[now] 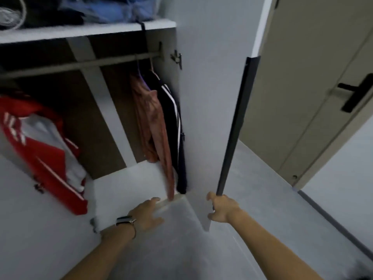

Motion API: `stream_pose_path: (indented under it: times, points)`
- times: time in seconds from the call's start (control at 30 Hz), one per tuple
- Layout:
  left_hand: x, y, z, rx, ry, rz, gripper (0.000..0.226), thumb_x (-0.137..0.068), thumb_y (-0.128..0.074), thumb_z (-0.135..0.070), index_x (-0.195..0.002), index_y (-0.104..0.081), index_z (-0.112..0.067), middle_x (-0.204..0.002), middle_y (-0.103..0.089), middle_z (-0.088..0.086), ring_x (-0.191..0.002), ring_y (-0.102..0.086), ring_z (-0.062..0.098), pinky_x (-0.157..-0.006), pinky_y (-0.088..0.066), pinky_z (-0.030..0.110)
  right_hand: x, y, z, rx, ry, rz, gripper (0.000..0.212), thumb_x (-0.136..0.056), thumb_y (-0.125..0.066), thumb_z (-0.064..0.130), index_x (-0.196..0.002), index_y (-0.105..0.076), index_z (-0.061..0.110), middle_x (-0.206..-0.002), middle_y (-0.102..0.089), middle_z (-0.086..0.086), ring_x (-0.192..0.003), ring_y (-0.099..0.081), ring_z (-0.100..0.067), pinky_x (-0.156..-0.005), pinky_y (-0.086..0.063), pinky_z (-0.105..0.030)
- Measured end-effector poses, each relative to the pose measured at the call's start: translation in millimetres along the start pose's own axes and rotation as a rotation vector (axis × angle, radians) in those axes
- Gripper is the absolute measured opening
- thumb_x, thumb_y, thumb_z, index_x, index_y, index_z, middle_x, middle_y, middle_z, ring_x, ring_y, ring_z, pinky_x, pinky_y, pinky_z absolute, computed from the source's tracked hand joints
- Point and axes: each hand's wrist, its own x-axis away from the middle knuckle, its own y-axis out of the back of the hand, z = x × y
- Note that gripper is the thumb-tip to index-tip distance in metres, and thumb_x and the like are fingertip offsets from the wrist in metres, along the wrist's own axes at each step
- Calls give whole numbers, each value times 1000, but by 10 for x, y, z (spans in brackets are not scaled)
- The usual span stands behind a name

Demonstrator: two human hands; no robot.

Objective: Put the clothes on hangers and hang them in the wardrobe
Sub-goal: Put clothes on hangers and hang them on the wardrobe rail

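While the wardrobe door [212, 118] stands open through the middle of the frame, the right hand [221, 209] sits at its lower edge, just below the dark handle strip [236, 126], with fingers curled round the door's edge as far as the blur lets me judge. The left hand [148, 212], a watch [126, 220] on its wrist, lies lower centre with fingers spread and relaxed, resting on or just above the wardrobe's white bottom panel [125, 182]; I cannot tell whether it touches.

Up and left of centre, a pink garment [150, 122] and a dark striped jacket [171, 126] hang side by side from the rail [80, 65], at its right end. A red and white garment [40, 146] shows at the left edge; whether it hangs from the rail is unclear. Folded clothes [105, 9] lie on the shelf along the top.

Neither hand carries a garment or hanger, so the hanging looks done for these pieces, and the step in hand seems to be working the door. Closing it next would call for drawing the left hand clear first.
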Motion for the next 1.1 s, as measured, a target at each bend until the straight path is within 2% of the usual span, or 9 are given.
stream_pose_path:
  times: [0.17,0.27,0.37,0.43,0.5,0.57,0.67,0.83,1.1]
  points:
    - [140,162,281,87,150,-91,85,-84,-61,-54,-149,-15,-22,-138,-44,5,-121,-49,18,-96,-41,26,-377,328,365,70,195,46,60,-86,-63,33,-137,-33,24,-127,-56,-5,-106,-55,-24,-77,-47,-29]
    - [197,237,365,105,223,-150,83,-84,-60,-55,-147,-17,-23,-136,-45,5,-121,-49,18,-96,-41,27,-591,478,526,118,250,60,63,-87,-63,33,-141,-32,24,-127,-57,-7,-112,-56,-26,-87,-47,-30]
    - [216,214,471,212,306,-205,67,-91,-54,-44,-146,-22,-23,-136,-45,6,-121,-49,17,-98,-40,25,-772,559,670,141,314,82,67,-88,-63,35,-144,-28,25,-130,-54,-6,-114,-55,-25,-85,-42,-26]
    - [274,198,566,287,368,-274,58,-94,-51,-37,-144,-26,-21,-136,-45,7,-120,-50,18,-99,-39,23,-867,596,796,129,345,111,71,-86,-65,40,-145,-28,27,-130,-53,-6,-113,-54,-23,-87,-44,-25]
    - [363,224,686,336,429,-330,55,-95,-51,-35,-143,-29,-20,-134,-46,7,-119,-49,19,-102,-37,26,-990,636,968,144,374,97,77,-79,-68,49,-144,-28,32,-131,-52,-2,-115,-52,-21,-96,-47,-33]
    - [456,277,824,355,466,-348,53,-95,-50,-34,-142,-31,-19,-131,-47,7,-119,-48,21,-103,-37,27,-1101,697,1202,167,416,89,78,-77,-68,48,-143,-27,35,-129,-53,0,-113,-53,-20,-97,-48,-34]
    - [552,424,1053,345,486,-357,48,-95,-50,-33,-138,-37,-17,-130,-49,8,-119,-49,21,-102,-39,27,-1233,756,1644,226,498,93,72,-84,-64,38,-144,-26,30,-124,-56,-4,-112,-55,-23,-93,-49,-35]
    - [536,798,1554,337,543,-415,51,-97,-48,-32,-142,-32,-16,-134,-45,8,-121,-49,21,-103,-38,25,-1519,703,2493,277,632,76,70,-86,-62,40,-146,-26,30,-131,-55,-4,-120,-49,-25,-97,-43,-37]
    - [266,1587,2513,336,478,-404,43,-94,-49,-33,-134,-39,-22,-133,-47,5,-114,-53,21,-100,-45,34,-2077,986,3580,234,659,54,72,-87,-62,41,-148,-25,26,-134,-53,-5,-121,-51,-25,-97,-45,-34]
